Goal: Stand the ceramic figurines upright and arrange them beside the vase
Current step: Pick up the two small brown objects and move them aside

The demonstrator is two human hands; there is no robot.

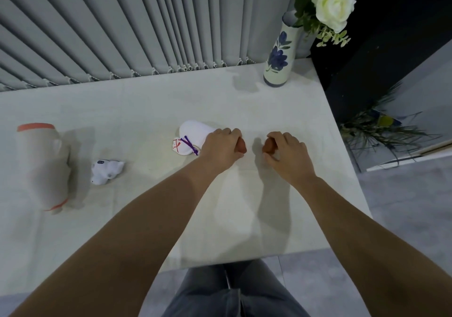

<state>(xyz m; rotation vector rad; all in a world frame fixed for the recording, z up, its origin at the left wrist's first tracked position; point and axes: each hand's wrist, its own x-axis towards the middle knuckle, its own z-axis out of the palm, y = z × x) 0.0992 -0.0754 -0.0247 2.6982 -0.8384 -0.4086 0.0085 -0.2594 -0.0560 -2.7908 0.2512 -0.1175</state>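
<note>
A tall cream vase (278, 54) with blue painted flowers and white roses stands at the table's far right corner. My left hand (220, 145) is closed over a small brown figurine (242, 145) on the tabletop. My right hand (288, 152) grips another small brown figurine (268, 145) a short way to its right. Just left of my left hand, a white figurine (189, 136) with purple and red markings lies on its side. Further left lies a small white figurine (106, 171) toppled over. A large beige figurine (44, 167) with orange trim lies at the far left.
The pale table (146, 111) backs onto grey vertical blinds (122, 23). Its right edge drops to a grey floor with a spiky plant (381, 130) beside it. My legs show below the near edge.
</note>
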